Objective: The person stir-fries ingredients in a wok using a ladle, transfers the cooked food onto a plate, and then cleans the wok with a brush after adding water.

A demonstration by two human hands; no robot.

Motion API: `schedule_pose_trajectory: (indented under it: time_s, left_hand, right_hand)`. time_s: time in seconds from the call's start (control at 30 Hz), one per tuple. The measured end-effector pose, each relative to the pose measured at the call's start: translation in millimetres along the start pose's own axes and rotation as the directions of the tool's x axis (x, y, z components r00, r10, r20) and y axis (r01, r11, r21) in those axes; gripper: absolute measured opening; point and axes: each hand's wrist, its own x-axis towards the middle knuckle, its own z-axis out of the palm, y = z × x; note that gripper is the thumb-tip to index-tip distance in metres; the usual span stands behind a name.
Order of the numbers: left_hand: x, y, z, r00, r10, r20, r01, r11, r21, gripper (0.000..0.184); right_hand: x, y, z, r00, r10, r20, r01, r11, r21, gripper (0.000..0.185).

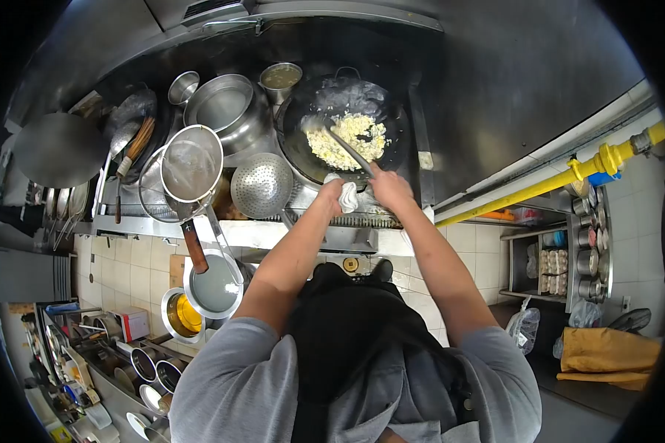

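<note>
left hand [331,193] around white cloth [349,196], right hand [390,187] around utensil [351,153], box [134,323] markings illegible

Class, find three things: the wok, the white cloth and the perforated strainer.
Wok [353,96], head view: bare inner wall, far side.
White cloth [349,197], head view: middle of its folds.
Perforated strainer [262,185], head view: centre of its holed bowl.

Bright indoor light, strong fisheye curvature, black vignetted corners

We count two bare hands [393,189], one white cloth [349,196], one food-filled wok [293,140], one perforated ladle [261,184], one wok brush [140,139], two dark shoes [382,270].
</note>
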Motion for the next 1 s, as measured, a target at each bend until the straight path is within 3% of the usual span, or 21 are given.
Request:
schedule_pose_trajectory:
  time_s: [0.07,0.1,0.17,0.2,0.23,0.27,0.3,0.33,0.4,0.47,0.5,0.57,0.6,0.63,0.7,0.73,0.8,0.83,0.9,0.93,1.0]
  left_hand:
    - [4.9,2.9,-1.8,0.999,-0.009,-0.042,0.011,0.999,0.05,0.031]
    - [22.2,2.9,-10.2,1.0,0.013,-0.012,-0.014,1.0,-0.01,0.028]
    - [44.5,-1.2,-20.6,1.0,0.028,0.009,-0.028,0.997,-0.073,0.026]
    - [51.6,-8.1,-23.9,0.979,0.202,-0.039,-0.204,0.978,-0.05,0.024]
    - [56.6,-17.7,-27.0,0.927,0.364,-0.085,-0.367,0.93,-0.013,0.022]
    - [49.7,-22.2,-17.5,0.937,0.317,-0.148,-0.32,0.947,0.001,0.021]
    - [-14.3,-35.6,5.5,0.925,0.344,-0.16,-0.343,0.939,0.035,0.028]
    - [-52.0,-50.6,14.3,0.929,0.351,-0.117,-0.358,0.932,-0.05,0.029]
    - [-60.1,-69.9,16.2,0.926,0.372,-0.067,-0.378,0.915,-0.141,0.028]
    - [-44.7,-67.5,16.0,0.927,0.344,-0.15,-0.36,0.928,-0.094,0.024]
    - [-33.6,-52.0,18.9,0.912,0.354,-0.207,-0.369,0.929,-0.037,0.021]
    - [6.8,-50.5,-5.2,0.878,0.443,-0.181,-0.455,0.89,-0.024,0.02]
    - [11.3,-60.6,-20.9,0.861,0.476,-0.179,-0.466,0.879,0.096,0.021]
    - [11.1,-75.6,-34.4,0.843,0.51,-0.171,-0.475,0.855,0.208,0.022]
    - [-0.5,-125.4,-62.1,0.831,0.529,-0.171,-0.505,0.847,0.166,0.022]
    - [-18.3,-140.1,-58.8,0.785,0.59,-0.191,-0.581,0.807,0.106,0.023]
    - [-72.9,-120.0,-22.1,0.816,0.554,-0.166,-0.564,0.826,-0.018,0.024]
    - [-34.8,-107.6,-40.5,0.888,0.421,-0.187,-0.41,0.907,0.097,0.026]
    - [-26.6,-64.0,-13.5,0.91,0.385,-0.152,-0.369,0.921,0.123,0.028]
    - [-6.4,-65.0,-7.2,0.911,0.388,-0.138,-0.396,0.918,-0.035,0.025]
    - [-45.4,-76.7,1.2,0.911,0.398,-0.107,-0.406,0.911,-0.074,0.023]
  right_hand:
    - [-30.1,8.0,-30.6,0.998,0.054,0.033,-0.043,0.962,-0.269,0.045]
    - [-49.7,5.4,-60.5,0.995,0.078,0.064,-0.05,0.932,-0.358,0.05]
    - [-85.3,8.7,-100.6,0.998,0.029,0.05,-0.005,0.899,-0.438,0.045]
    - [-98.3,15.8,-114.4,0.998,0.016,0.066,0.017,0.886,-0.464,0.041]
    - [-116.0,12.6,-132.8,0.998,0.009,0.068,0.024,0.89,-0.455,0.039]
    - [-130.6,11.7,-150.6,0.996,0.013,0.086,0.024,0.911,-0.412,0.039]
    - [-144.5,5.1,-170.3,0.992,0.044,0.115,0.002,0.93,-0.367,0.038]
    - [-153.4,9.0,-178.9,0.989,0.056,0.138,-0.001,0.928,-0.372,0.038]
    - [-150.8,15.5,-182.9,0.983,0.073,0.166,-0.004,0.925,-0.379,0.038]
    - [-133.8,18.7,-160.4,0.984,0.063,0.169,-0.008,0.951,-0.309,0.038]
    - [-113.8,45.4,-117.1,0.998,-0.07,0.002,0.068,0.96,-0.27,0.04]
    - [-78.7,32.9,-67.2,0.988,0.14,-0.062,-0.151,0.958,-0.243,0.042]
    - [-70.3,30.3,-45.8,0.967,0.238,-0.09,-0.253,0.942,-0.223,0.043]
    - [-73.9,32.9,-30.0,0.967,0.238,-0.09,-0.253,0.94,-0.229,0.043]
    - [-89.5,34.5,-13.8,0.94,0.253,-0.23,-0.265,0.964,-0.022,0.044]
    - [-102.0,36.2,-15.7,0.939,0.243,-0.241,-0.256,0.966,-0.022,0.044]
    - [-131.8,48.9,-20.0,0.937,0.266,-0.225,-0.261,0.964,0.052,0.044]
    - [-142.8,54.5,-25.4,0.937,0.28,-0.21,-0.274,0.96,0.056,0.044]
    - [-162.9,57.5,-48.5,0.965,0.218,-0.148,-0.226,0.973,-0.037,0.042]
    - [-176.3,51.8,-61.2,0.964,0.221,-0.15,-0.228,0.973,-0.032,0.042]
    - [-189.1,47.2,-94.5,0.984,0.177,-0.012,-0.175,0.964,-0.201,0.041]
